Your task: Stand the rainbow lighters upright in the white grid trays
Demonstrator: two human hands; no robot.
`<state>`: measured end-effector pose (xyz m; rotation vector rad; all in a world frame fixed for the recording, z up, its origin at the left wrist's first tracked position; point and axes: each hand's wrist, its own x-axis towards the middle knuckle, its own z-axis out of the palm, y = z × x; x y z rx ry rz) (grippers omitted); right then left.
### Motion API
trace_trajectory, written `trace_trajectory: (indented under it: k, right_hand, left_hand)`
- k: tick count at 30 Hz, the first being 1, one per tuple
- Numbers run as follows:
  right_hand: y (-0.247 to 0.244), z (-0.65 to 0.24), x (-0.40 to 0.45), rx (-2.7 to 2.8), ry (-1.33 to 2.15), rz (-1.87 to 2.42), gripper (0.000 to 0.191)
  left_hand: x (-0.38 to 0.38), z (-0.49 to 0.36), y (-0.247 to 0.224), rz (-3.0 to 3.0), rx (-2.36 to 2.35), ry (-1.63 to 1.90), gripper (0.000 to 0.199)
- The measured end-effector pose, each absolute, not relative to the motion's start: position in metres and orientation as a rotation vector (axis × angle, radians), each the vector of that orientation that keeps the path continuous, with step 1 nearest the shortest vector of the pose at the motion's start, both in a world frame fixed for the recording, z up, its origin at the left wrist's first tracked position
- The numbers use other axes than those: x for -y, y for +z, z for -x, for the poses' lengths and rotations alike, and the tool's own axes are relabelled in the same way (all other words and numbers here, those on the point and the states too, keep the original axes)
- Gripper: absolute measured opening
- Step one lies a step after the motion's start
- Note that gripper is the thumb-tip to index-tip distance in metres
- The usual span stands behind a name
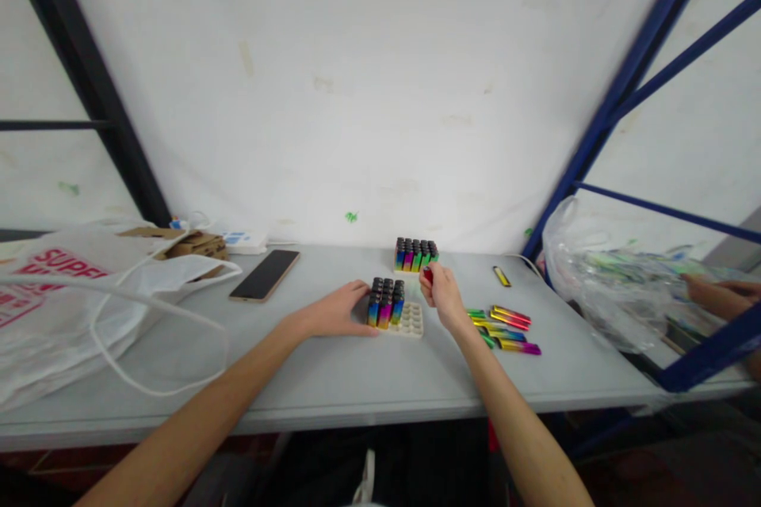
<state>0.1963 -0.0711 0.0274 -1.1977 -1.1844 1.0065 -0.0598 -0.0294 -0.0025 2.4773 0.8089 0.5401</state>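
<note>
My left hand (pixel 343 310) curves round the left side of a white tray (pixel 413 322), thumb at its front edge and fingers behind. Several rainbow-metallic lighters (pixel 385 305) with black tops stand upright in the tray's left part; bare sockets show on its right. To the right of the tray, my right hand (pixel 438 291) is closed on a lighter, of which only a red end (pixel 428 275) shows. Loose coloured lighters (pixel 505 333) lie flat beside my right forearm. Farther back stands a second block of upright lighters (pixel 416 255).
A phone (pixel 265 276) lies on the grey table (pixel 321 380) at left, near a plastic bag (pixel 65 293) and a white cable. One yellow-black lighter (pixel 502 276) lies back right. Beyond the blue frame (pixel 618 103), another person's hand (pixel 719 293) is beside clear plastic bags (pixel 594 277).
</note>
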Motion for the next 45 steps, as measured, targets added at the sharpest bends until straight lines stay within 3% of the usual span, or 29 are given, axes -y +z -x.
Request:
trace_trajectory:
  k: [11,19,27,32,45]
  right_hand:
    - [0.023,-0.199,0.067,1.207,0.891,1.224,0.061]
    - [0.039,-0.206,0.075,1.466,0.869,1.151,0.077]
    - [0.080,-0.219,0.117,1.948,0.630,1.108,0.037]
    - [0.084,-0.219,0.125,2.246,0.699,1.242,0.018]
    - [0.068,-0.195,0.115,2.349,0.547,1.444,0.015]
  left_hand:
    - [0.030,0.059,-0.001,-2.461,-0.820,0.543,0.077]
    - [0.033,0.058,0.001,-2.457,-0.844,0.516,0.078]
    - [0.030,0.058,-0.001,-2.511,-0.811,0.514,0.078]
    - [0.028,0.058,-0.005,-2.505,-0.809,0.540,0.075]
    - [0.032,0.058,-0.001,-2.484,-0.833,0.503,0.074]
